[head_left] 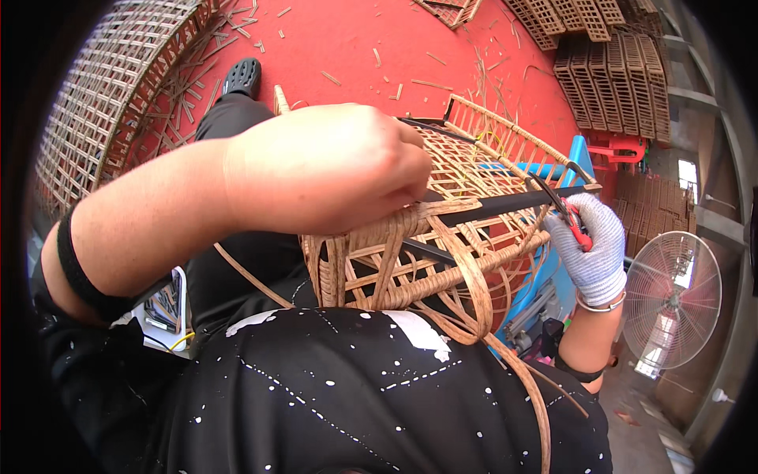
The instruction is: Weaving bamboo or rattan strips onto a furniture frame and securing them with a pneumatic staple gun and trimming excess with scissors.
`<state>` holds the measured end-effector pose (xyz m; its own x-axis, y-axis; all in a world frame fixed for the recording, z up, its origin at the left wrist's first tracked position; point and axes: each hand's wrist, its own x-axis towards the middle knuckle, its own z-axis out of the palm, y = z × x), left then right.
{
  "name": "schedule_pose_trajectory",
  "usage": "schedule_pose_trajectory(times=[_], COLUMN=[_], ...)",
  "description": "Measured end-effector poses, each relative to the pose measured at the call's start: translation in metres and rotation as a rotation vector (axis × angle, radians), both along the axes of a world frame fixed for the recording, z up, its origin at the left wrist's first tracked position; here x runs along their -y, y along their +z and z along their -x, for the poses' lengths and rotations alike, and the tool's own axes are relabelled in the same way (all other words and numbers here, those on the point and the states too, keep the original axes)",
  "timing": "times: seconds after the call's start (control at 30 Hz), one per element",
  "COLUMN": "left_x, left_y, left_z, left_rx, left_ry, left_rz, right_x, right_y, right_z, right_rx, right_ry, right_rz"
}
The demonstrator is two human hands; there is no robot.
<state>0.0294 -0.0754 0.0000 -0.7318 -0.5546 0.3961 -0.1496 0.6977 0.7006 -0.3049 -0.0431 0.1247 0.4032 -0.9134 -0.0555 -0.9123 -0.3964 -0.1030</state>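
A half-woven wicker piece of tan strands over a black frame lies across my lap. My left hand, bare, is closed at the wrapped upper edge of the weave. Its fingertips are hidden beneath it, so what they grip does not show. In its white knit glove, my right hand wraps around red-handled scissors, their dark blades pointing up and left beside the frame's right end. A loose tan strand loops off the weave and hangs down over my shirt.
Wicker panels stand at the left, with more stacked panels at the far right. Cut scraps litter the red floor. A blue support is under the wicker, a white tool tray at my left, a fan at right.
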Motion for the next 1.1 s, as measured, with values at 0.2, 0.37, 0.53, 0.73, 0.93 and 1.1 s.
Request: schedule_pose_trajectory(times=[0.2,0.37,0.53,0.73,0.93,1.1], left_x=[0.018,0.012,-0.037,-0.088,-0.091,-0.089], left_y=[-0.044,-0.056,-0.016,0.027,0.023,0.017], left_z=[-0.020,-0.065,-0.048,0.017,0.027,0.029], left_rx=[0.125,0.143,0.022,0.163,-0.013,0.180], left_ry=[0.618,0.970,0.647,0.257,0.365,0.488], left_rz=[-0.060,-0.219,-0.002,0.139,-0.064,-0.027], right_x=[-0.033,-0.072,-0.124,-0.182,-0.233,-0.257], right_y=[-0.027,-0.041,-0.054,-0.103,-0.135,-0.149], right_z=[0.037,0.097,0.161,0.235,0.268,0.264], right_rx=[0.169,0.245,0.092,-0.031,-0.017,-0.111], right_ry=[-0.103,-0.299,-0.600,-0.930,-1.199,-1.255], right_rz=[0.144,0.255,0.356,0.415,0.344,0.285])
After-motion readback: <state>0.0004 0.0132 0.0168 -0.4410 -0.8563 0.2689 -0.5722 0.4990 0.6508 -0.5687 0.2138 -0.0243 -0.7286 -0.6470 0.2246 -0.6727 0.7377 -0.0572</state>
